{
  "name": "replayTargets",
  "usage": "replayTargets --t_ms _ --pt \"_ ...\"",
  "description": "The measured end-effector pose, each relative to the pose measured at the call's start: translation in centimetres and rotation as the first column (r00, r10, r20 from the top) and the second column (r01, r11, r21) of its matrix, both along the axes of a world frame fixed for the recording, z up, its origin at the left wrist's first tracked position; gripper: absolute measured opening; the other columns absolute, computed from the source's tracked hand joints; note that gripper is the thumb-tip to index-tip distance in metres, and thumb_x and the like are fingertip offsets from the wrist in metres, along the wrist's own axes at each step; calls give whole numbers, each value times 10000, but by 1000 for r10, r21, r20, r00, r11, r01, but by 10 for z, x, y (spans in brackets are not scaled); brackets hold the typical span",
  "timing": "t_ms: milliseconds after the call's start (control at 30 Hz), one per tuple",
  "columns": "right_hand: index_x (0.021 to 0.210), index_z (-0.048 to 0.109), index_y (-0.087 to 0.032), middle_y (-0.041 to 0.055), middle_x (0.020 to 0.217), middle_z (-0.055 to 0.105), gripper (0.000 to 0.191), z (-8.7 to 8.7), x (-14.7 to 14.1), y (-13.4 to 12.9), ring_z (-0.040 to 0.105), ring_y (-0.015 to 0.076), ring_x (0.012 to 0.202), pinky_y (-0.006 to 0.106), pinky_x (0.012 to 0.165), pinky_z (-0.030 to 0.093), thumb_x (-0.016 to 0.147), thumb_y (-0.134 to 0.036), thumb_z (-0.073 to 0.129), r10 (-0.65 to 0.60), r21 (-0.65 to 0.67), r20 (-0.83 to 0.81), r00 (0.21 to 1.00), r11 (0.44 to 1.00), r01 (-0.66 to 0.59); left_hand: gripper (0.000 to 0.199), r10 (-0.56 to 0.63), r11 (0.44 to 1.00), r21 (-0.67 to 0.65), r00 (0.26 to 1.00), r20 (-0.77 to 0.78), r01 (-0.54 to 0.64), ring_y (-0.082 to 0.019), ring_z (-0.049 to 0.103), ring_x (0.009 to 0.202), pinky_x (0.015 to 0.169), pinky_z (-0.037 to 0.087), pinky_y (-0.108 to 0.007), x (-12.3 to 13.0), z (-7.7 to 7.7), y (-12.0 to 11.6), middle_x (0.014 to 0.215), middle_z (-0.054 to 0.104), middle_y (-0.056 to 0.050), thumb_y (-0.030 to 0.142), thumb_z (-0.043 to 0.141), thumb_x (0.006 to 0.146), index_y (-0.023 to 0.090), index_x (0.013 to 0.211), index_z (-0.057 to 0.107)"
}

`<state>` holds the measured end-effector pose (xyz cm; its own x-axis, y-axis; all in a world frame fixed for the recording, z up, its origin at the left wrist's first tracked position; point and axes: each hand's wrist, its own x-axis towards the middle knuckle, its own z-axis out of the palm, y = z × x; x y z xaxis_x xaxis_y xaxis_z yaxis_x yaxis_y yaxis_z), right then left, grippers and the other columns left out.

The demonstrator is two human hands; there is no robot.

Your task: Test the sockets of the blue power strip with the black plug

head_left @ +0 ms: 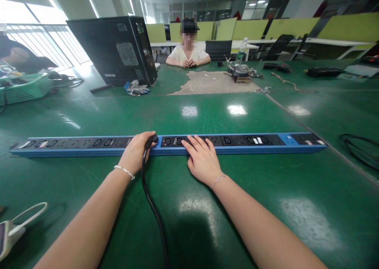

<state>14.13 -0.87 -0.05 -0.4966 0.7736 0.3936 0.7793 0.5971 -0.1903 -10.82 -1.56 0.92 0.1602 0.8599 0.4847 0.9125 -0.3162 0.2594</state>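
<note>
A long blue and black power strip [241, 148] lies crosswise on the green table, its rows of sockets facing up. My left hand [135, 153] is closed around a black power plug [152, 140] at the strip's left-middle part. Whether the plug sits in a socket is hidden by my fingers. From the plug a thick black cable [152, 202] runs down toward the table's near side. My right hand [204, 158] rests on the strip right of the plug, fingers stretched out and apart, holding nothing.
A black computer case [115, 49] stands at the back left, with a glove [136, 88] beside it. A green basket [26, 88] is at far left, a white device [12, 235] at near left. Black cable [359, 150] lies at right. A person [188, 51] sits opposite.
</note>
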Motion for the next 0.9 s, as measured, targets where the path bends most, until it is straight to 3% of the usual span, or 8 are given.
replayTargets --t_ms 400,567,900 --pt "1333 447 -264 27 1436 396 522 1 0 0 301 207 1324 434 1095 159 818 -180 446 -6 -5 5 1000 1000 6 330 -6 999 -32 1000 7 6 -235 565 1044 927 435 -402 0 -1 -2 1098 627 -86 391 430 886 210 1143 527" --pt "1331 448 -265 24 1433 401 516 1 0 0 301 206 1325 433 1094 162 822 -182 441 -7 -2 3 1000 1000 7 313 -11 1000 -2 1000 28 11 -229 581 1013 914 441 -389 0 -2 -1 1060 640 -83 388 436 878 207 1105 553" --pt "1328 454 -258 24 1431 404 522 0 0 0 308 210 1321 435 1091 167 813 -172 440 -3 6 3 1000 1000 3 335 23 998 -62 999 -23 -24 -242 598 940 843 459 -383 0 4 1 1013 647 -80 415 438 873 203 1103 559"
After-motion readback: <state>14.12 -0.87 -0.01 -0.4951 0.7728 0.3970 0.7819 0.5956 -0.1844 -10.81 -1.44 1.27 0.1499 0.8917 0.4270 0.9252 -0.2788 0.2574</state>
